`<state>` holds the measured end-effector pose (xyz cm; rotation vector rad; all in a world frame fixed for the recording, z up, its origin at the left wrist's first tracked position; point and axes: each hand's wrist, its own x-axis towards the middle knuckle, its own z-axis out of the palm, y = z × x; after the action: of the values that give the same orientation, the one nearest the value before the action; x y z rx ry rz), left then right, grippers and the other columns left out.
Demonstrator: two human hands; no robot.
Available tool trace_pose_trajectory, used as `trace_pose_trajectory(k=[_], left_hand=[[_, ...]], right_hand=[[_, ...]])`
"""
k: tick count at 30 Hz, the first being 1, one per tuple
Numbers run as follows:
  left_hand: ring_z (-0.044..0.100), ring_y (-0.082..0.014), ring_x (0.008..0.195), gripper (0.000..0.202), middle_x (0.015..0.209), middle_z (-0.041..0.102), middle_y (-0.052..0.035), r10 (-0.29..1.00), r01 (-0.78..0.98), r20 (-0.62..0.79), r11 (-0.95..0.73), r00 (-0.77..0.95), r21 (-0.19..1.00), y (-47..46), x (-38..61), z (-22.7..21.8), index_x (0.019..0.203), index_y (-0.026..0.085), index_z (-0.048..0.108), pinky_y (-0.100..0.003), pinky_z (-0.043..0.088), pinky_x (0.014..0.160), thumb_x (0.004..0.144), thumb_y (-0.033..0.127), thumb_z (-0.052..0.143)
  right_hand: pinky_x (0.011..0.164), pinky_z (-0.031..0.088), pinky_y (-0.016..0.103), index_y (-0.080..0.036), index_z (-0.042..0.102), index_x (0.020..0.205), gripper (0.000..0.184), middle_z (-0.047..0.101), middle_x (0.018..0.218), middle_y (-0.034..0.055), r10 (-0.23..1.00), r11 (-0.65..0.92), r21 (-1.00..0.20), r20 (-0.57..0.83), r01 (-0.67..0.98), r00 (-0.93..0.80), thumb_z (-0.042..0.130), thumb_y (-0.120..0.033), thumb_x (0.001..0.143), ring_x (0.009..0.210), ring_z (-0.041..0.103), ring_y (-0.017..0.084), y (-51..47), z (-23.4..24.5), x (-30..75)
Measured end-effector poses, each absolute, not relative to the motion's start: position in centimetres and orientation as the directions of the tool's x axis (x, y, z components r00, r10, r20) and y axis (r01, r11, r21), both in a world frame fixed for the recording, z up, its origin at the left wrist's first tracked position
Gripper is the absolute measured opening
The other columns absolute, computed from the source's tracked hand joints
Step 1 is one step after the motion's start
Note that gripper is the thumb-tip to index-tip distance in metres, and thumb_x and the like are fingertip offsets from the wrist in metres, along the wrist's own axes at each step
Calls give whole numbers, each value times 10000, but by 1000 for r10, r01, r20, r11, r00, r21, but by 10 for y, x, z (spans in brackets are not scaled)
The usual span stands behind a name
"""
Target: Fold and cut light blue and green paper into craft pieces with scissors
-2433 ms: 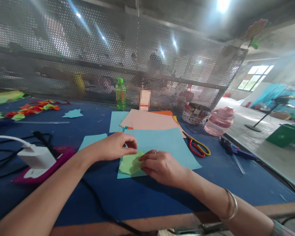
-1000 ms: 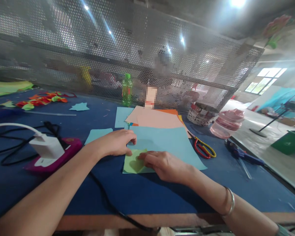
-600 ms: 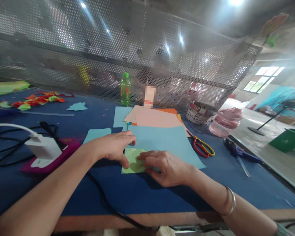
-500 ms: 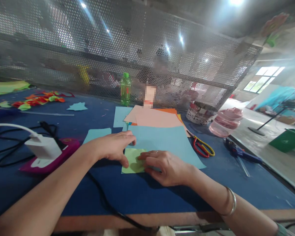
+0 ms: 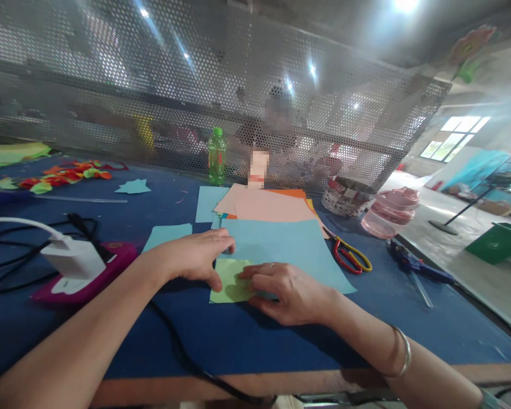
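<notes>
One light-green paper square [image 5: 230, 275], laid on the blue sheet [image 5: 289, 243]'s near-left corner, visible edges uncut, under the unclenched right grip [image 5: 279, 291]; left grip [image 5: 198, 254] spread, thumb at its edge; scissors [image 5: 348, 254] idle rightward of both.

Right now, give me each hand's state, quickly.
Left hand: open, its thumb at the left edge of the green paper.
Right hand: loosely open, its fingertips resting on the green paper.

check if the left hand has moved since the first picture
Yes. Judged against the large blue sheet, the left hand has shifted left, its thumb nearer the camera, at the left edge of the green paper.
</notes>
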<state>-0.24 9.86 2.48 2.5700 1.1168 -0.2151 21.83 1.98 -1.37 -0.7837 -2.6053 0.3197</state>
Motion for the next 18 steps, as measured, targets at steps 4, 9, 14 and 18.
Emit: trace_pose_trajectory(k=[4, 9, 14, 18], left_hand=[[544, -243, 1057, 550, 1198, 521, -58, 693, 743, -270, -627, 669, 234, 94, 1, 29, 1120, 222, 532, -293, 407, 831, 605, 311, 706], [521, -250, 1103, 425, 1155, 537, -64, 674, 691, -155, -695, 722, 197, 84, 6, 30, 1021, 209, 569, -313, 403, 883, 617, 209, 701], [585, -223, 1038, 312, 1054, 625, -67, 625, 642, -150, -741, 766, 196, 68, 12, 26, 937, 213, 621, -313, 418, 897, 690, 44, 533], [605, -225, 1042, 397, 1099, 654, -79, 634, 660, -184, -722, 752, 209, 60, 13, 29, 1006, 216, 644, -309, 437, 890, 676, 35, 522]], right_hand=[[884, 506, 320, -172, 581, 943, 89, 667, 1084, 113, 576, 809, -347, 307, 475, -757, 540, -242, 908, 1064, 623, 197, 19, -12, 218], [940, 476, 357, -163, 582, 944, 140, 675, 1064, 120, 580, 809, -345, 332, 476, -744, 563, -292, 894, 1081, 616, 215, 19, -12, 217], [933, 470, 360, -176, 586, 970, 149, 672, 1073, 113, 575, 810, -352, 317, 469, -754, 581, -295, 880, 1061, 620, 208, 20, -11, 218], [934, 461, 363, -172, 584, 976, 155, 671, 1073, 115, 579, 808, -346, 309, 477, -755, 590, -284, 870, 1059, 617, 211, 20, -11, 218]])
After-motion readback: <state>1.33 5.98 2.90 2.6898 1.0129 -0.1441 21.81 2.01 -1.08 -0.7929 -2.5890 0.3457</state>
